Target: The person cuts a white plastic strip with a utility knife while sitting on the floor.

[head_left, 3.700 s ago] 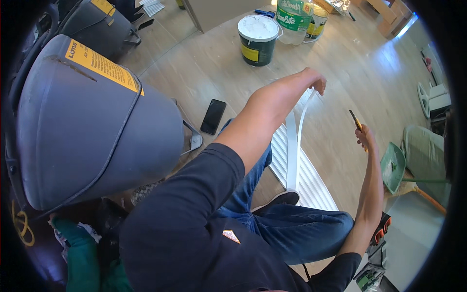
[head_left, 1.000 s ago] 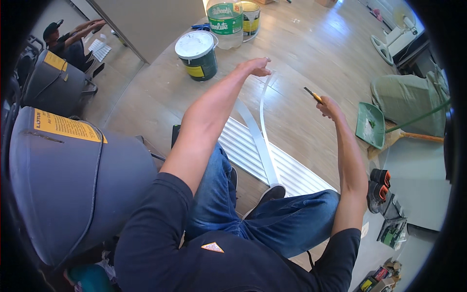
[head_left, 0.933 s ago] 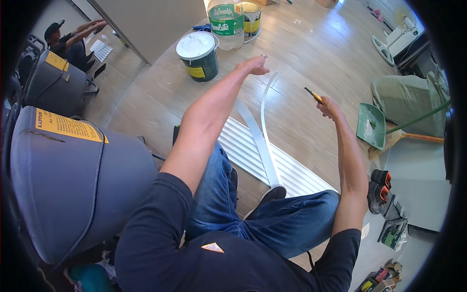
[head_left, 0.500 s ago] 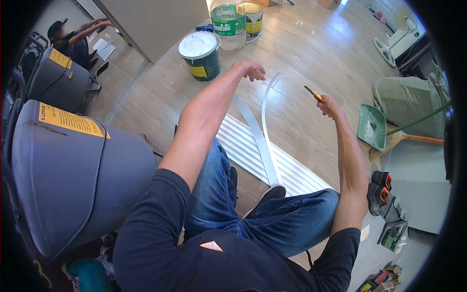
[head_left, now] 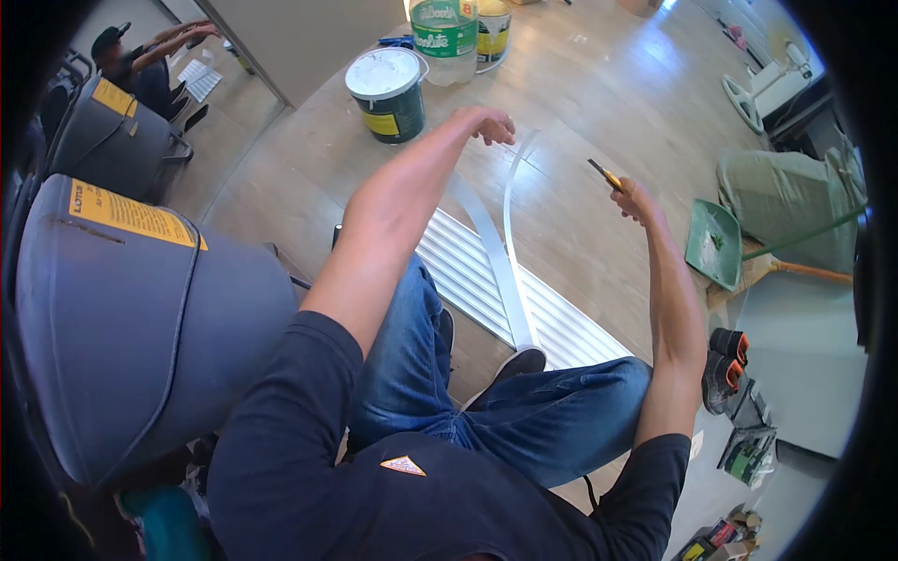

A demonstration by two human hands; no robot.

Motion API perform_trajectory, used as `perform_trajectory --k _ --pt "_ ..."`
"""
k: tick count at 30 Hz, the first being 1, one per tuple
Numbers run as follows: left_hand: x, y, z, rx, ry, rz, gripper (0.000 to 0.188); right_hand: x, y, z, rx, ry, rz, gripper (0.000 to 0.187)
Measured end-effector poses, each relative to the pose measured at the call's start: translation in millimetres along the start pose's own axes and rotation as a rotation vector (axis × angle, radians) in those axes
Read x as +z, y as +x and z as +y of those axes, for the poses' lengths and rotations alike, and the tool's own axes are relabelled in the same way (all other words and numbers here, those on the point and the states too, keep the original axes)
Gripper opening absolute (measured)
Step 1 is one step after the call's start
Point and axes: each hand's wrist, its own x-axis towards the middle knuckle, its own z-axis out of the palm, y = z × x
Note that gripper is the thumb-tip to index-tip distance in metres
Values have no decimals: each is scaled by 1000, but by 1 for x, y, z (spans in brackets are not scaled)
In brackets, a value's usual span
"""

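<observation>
My left hand (head_left: 490,125) hangs in the air beyond my knees, fingers loosely bent and apart, with nothing visible in them. Just right of it rises the curved end of a thin white strip (head_left: 509,201). A wider pale strip (head_left: 493,245) runs up from beside my shoe and passes out of sight behind my left forearm. Both strips meet by the shoe, over a white ribbed panel (head_left: 571,332) on the floor. My right hand (head_left: 634,199) is closed around a yellow and black utility knife (head_left: 608,177), its tip pointing up and left.
A large grey bin-like container (head_left: 150,318) stands close on my left, by a mirror. Ahead are a lidded paint bucket (head_left: 385,98) and a big plastic bottle (head_left: 444,42). To the right lie a green dustpan (head_left: 714,245), a broom (head_left: 762,271) and dark shoes (head_left: 723,369).
The view has shifted slightly. My left hand sits a little nearer the thin strip's tip; my right hand keeps the utility knife almost still.
</observation>
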Motion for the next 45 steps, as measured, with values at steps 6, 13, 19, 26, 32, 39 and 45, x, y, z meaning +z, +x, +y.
perform_trajectory --k 6,13,19,26,32,39,45 --pt "-3 -5 -2 23 9 25 62 2 3 -11 -13 -7 -28 19" --pt "-3 -1 -7 -13 28 -5 62 3 7 -3 -25 15 -25 19" --pt "3 2 -1 -17 7 -46 61 12 15 19 -40 48 -18 21" --pt "-8 -18 11 -20 42 21 63 9 14 10 -24 1 -29 14" --pt "-7 -12 6 -15 78 -3 64 4 3 5 3 -19 -27 19" --pt "-5 -6 4 0 77 20 63 5 0 1 -14 6 -26 16" --pt "-4 -8 5 7 100 31 62 6 2 6 16 -21 -34 15"
